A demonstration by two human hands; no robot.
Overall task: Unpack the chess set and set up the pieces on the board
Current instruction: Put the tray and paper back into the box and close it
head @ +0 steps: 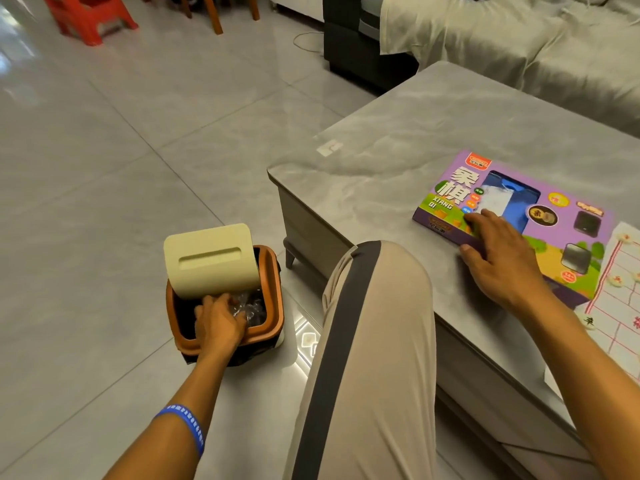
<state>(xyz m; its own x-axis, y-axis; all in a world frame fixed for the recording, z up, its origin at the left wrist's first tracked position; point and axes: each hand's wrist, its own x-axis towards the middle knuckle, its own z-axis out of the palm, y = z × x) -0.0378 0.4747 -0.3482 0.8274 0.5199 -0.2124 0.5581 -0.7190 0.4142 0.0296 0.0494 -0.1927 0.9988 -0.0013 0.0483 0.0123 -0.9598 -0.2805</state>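
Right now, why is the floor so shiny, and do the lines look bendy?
Head view: the floor tiles mirror window light at top left, and a bright patch glints beside the bin; the wide lens bows the table edges; the board is cut off at right.

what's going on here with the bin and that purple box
A seated person's left hand is down in the floor bin, at crinkly clear plastic under its raised lid. The right hand rests on the purple chess box on the table. A paper board with a few pieces lies beside it.
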